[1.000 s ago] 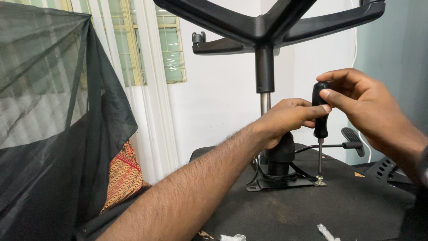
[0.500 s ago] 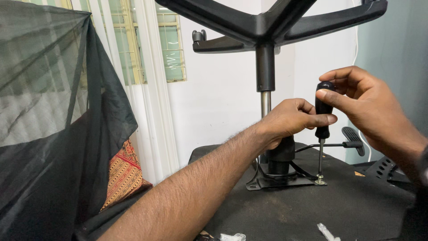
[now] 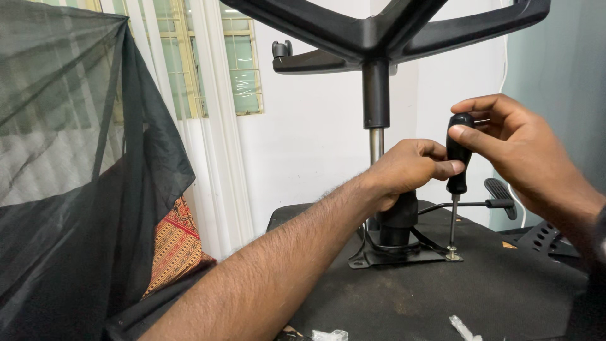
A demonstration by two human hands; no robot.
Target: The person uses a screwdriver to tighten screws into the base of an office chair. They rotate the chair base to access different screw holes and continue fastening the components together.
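An upturned office chair lies with its black seat underside (image 3: 480, 297) facing up. A black metal plate (image 3: 404, 256) is fixed on it, with a gas column (image 3: 376, 107) rising to the star base (image 3: 391, 28). My right hand (image 3: 514, 142) grips the top of a black-handled screwdriver (image 3: 457, 161). Its shaft stands upright, the tip on a screw (image 3: 452, 256) at the plate's right corner. My left hand (image 3: 407, 170) is wrapped around the column's lower sleeve, and its fingertips touch the screwdriver handle.
A black mesh chair back (image 3: 69, 164) leans at the left over a patterned orange cushion (image 3: 177, 246). A lever with a black paddle (image 3: 499, 192) sticks out to the right. Clear plastic bags (image 3: 464, 328) lie on the seat. A curtained window (image 3: 221, 69) is behind.
The view has shifted slightly. My right hand has turned a little on the screwdriver handle; the tip stays on the screw. My left hand keeps its hold on the column.
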